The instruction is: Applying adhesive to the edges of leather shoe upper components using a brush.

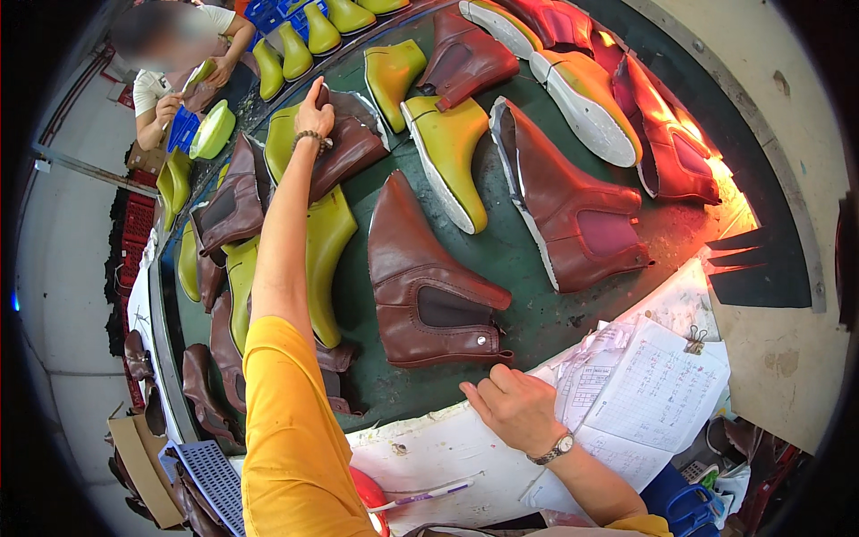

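Green surface [559,324] — brown boots [403,286], yellow-green lasts [458,161] — a co-worker [149,92] beyond.

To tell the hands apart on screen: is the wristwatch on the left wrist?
No: the right hand has the wristwatch at its wrist, the left hand a beaded bracelet.

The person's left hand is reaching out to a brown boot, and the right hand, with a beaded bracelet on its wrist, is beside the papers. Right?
Not quite: in the head view, the right hand has a wristwatch on its wrist, not a beaded bracelet. It is beside the papers, and the left hand is reaching out to a brown boot.
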A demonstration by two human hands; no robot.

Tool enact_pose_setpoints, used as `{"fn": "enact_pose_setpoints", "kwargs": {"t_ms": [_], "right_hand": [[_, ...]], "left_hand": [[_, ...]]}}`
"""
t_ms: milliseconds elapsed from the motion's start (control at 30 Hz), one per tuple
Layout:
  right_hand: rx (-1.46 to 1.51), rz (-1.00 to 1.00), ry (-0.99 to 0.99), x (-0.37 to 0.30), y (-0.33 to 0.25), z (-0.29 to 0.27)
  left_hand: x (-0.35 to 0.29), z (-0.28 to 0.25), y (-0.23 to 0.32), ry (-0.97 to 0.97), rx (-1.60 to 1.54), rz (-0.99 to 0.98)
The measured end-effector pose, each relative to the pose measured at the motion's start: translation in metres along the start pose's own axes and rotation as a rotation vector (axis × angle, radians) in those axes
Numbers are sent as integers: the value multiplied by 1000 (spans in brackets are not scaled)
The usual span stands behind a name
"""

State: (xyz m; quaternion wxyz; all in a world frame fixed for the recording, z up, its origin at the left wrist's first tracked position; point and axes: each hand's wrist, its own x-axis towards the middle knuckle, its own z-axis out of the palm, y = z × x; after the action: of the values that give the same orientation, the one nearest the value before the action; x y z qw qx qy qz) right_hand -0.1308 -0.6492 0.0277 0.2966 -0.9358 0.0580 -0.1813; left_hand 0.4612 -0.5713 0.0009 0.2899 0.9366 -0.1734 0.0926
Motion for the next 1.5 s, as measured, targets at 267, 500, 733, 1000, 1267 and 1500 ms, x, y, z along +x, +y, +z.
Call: {"fn": "enact_pose_setpoints", "kwargs": {"t_ms": [267,500,733,1000,1267,1500], "right_hand": [[20,-28,11,1,-1,-1],[9,-3,5,1,6,3],[50,6,44,-2,4,1],[75,28,23,-4,-1,0],[16,61,42,-5,-2,3],[-82,-6,104,-5,4,19]], "left_hand": [[-1,-18,-2,19,-47,173],[-80,-98,67,-208,-543,9],[-254,-235,137,-377,-319,86],[-412,-383,111,-146,-265,-182],[-594,-472,42,252,-282,-534],[-747,-470,-25,421,-590,-802]]}}
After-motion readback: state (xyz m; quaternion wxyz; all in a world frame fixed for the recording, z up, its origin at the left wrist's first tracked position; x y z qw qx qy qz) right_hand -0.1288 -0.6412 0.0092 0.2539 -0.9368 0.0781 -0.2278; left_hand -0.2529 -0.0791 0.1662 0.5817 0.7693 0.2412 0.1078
